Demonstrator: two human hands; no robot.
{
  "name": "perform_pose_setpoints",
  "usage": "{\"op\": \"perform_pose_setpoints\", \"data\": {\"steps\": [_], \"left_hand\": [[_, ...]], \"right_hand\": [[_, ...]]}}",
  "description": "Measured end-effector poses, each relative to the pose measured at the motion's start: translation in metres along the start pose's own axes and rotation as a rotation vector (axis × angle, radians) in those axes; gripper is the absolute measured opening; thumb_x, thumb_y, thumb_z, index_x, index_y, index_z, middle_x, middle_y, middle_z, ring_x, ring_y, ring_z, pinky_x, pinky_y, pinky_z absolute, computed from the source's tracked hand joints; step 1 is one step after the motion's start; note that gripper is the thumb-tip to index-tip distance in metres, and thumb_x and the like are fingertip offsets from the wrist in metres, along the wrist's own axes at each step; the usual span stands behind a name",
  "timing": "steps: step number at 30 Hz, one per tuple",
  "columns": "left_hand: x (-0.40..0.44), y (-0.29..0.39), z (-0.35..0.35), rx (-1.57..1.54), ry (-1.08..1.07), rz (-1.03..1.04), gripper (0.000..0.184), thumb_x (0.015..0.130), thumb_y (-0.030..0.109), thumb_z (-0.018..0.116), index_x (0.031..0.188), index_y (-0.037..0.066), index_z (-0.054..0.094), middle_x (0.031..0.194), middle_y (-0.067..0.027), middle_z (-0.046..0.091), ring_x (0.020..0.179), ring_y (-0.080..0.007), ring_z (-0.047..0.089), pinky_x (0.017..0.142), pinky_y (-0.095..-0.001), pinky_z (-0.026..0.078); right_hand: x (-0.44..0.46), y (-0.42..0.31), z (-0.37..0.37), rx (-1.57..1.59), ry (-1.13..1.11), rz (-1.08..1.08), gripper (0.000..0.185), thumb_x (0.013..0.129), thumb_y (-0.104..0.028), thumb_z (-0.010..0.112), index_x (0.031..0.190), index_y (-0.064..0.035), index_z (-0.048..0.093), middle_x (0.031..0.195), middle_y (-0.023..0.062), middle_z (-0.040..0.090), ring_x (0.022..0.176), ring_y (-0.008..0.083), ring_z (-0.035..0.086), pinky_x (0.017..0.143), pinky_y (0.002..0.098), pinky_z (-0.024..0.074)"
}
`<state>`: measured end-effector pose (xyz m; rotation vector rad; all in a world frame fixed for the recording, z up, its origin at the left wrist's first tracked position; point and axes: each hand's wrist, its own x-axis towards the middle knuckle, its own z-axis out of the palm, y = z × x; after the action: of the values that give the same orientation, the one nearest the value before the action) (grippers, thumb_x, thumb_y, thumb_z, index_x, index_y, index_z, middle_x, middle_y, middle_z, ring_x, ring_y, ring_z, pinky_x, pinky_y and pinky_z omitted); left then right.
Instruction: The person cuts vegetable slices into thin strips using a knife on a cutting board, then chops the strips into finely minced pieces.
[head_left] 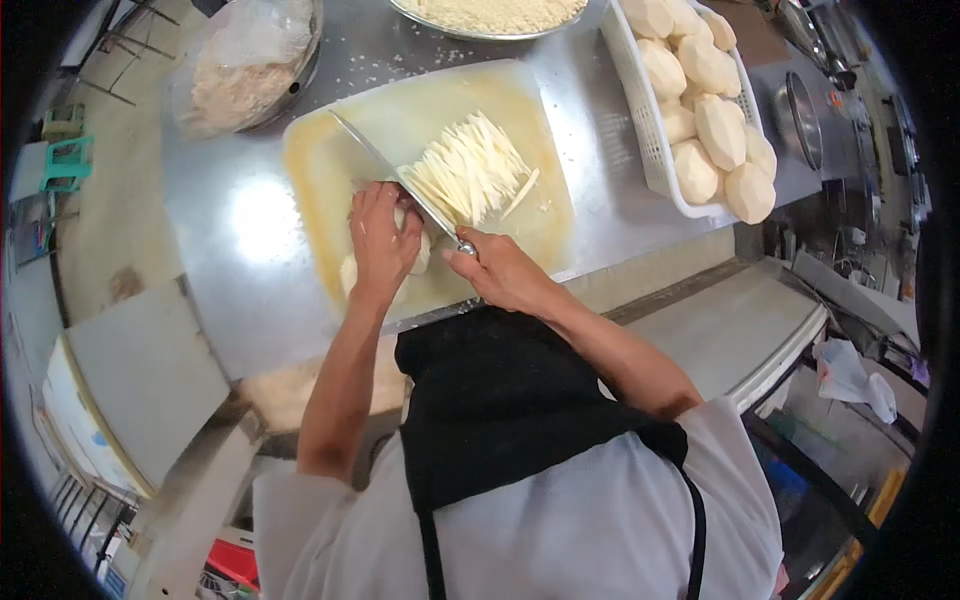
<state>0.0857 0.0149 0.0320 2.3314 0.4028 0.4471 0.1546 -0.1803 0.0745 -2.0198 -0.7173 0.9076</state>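
A cutting board (330, 200) with yellowed edges lies on the metal table. My right hand (500, 270) is closed round the handle of a long knife (425, 205), whose blade points up and to the left across the board. Just left of the blade, my left hand (382, 235) presses its bent fingers on a pale peeled potato (421, 254), which the hand partly covers. Right of the blade lies a heap of thin pale potato strips (470, 170), a few of them loose at its right side.
A white plastic basket (655, 150) of peeled potatoes stands at the right. Metal bowl (798, 120) lies beyond it. At the top are a wide bowl (490, 35) of pale bits and a plastic-covered bowl (310, 75). The table's near edge runs before my apron.
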Motion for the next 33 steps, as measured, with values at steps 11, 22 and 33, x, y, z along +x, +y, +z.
{"op": "perform_pose_setpoints", "data": {"steps": [11,22,33], "left_hand": [[-0.025,0.022,-0.007,0.282,0.043,0.041,0.028,0.085,0.012,0.066,0.112,0.013,0.073,0.106,-0.0105,0.055,0.108,-0.0321,0.050,0.093,-0.0496,0.037],[-0.026,0.022,-0.005,0.320,0.052,0.030,0.030,0.078,0.013,0.068,0.108,0.012,0.073,0.106,-0.0096,0.055,0.106,-0.0325,0.051,0.091,-0.0485,0.040],[-0.027,0.022,-0.008,0.271,0.046,0.004,0.026,0.077,0.013,0.068,0.103,0.008,0.071,0.106,-0.0103,0.057,0.107,-0.0339,0.052,0.090,-0.0488,0.041]], "right_hand": [[-0.025,-0.040,-0.024,0.145,-0.126,0.243,0.061,0.104,-0.040,0.058,0.135,0.0122,0.059,0.091,0.0325,0.071,0.087,0.0429,0.072,0.082,0.0471,0.0542],[-0.023,-0.049,-0.025,0.028,-0.076,0.160,0.059,0.104,-0.040,0.056,0.127,0.0140,0.061,0.096,0.0350,0.070,0.094,0.0486,0.071,0.089,0.0503,0.0534],[-0.020,-0.051,-0.022,0.097,-0.107,0.175,0.052,0.103,-0.038,0.059,0.117,0.0112,0.064,0.084,0.0323,0.067,0.080,0.0462,0.069,0.077,0.0498,0.0521]]}}
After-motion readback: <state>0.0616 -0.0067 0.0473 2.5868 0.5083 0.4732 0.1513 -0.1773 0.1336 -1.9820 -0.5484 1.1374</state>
